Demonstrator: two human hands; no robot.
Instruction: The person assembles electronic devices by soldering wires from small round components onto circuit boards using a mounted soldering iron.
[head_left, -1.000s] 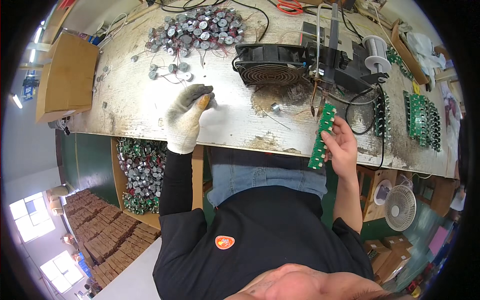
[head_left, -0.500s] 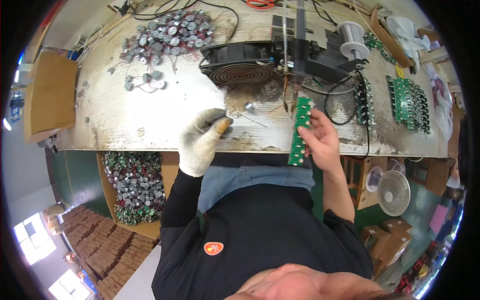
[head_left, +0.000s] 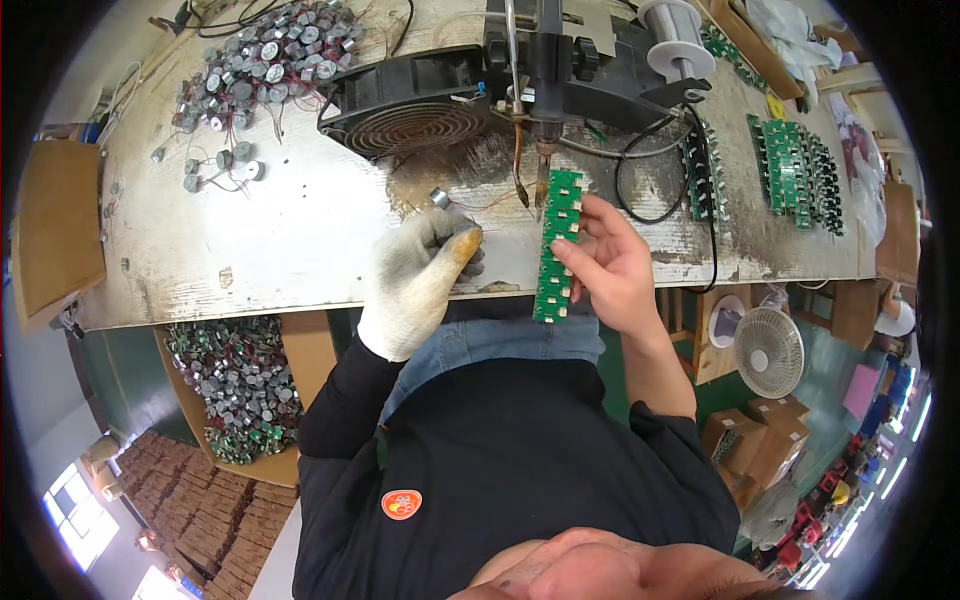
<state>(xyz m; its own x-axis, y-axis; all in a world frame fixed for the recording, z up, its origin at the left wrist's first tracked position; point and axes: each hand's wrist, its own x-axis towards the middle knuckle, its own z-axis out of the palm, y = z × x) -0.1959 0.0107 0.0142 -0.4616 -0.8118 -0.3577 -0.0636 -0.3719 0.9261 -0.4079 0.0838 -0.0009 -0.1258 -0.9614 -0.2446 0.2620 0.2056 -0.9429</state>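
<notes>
1. Your left hand [head_left: 430, 262], in a pale glove [head_left: 395, 318], has its fingers curled and thumb drawn in toward the forefinger; whether it grips anything cannot be determined.
2. Your right hand [head_left: 612, 268], bare, grips the green circuit board [head_left: 560, 215] around its middle, thumb laid across the face. The board lies at 10 o'clock from that hand, its length running roughly from 6 to 12.
3. Pose: your left forearm enters from 7 o'clock, your right from 5; both hands are near the front edge of the workbench [head_left: 300, 240].
4. Small silver motor [head_left: 440, 199] noted at 12 o'clock from your left hand, right by the fingers; contact unconfirmed. Its reddish lead [head_left: 485, 207] trails toward 3.
5. Step judged in hand: readying motor and board for joining at the soldering iron [head_left: 546, 150], at 12 o'clock from the board. The next move appears to call for a sure pinch on the lead, the board steady, and your bare fingers clear of the tip.
6. Outward from your left hand: black fan [head_left: 410, 110] at 12, motor pile [head_left: 265, 60] at 11, carton [head_left: 312, 365] at 8.
</notes>
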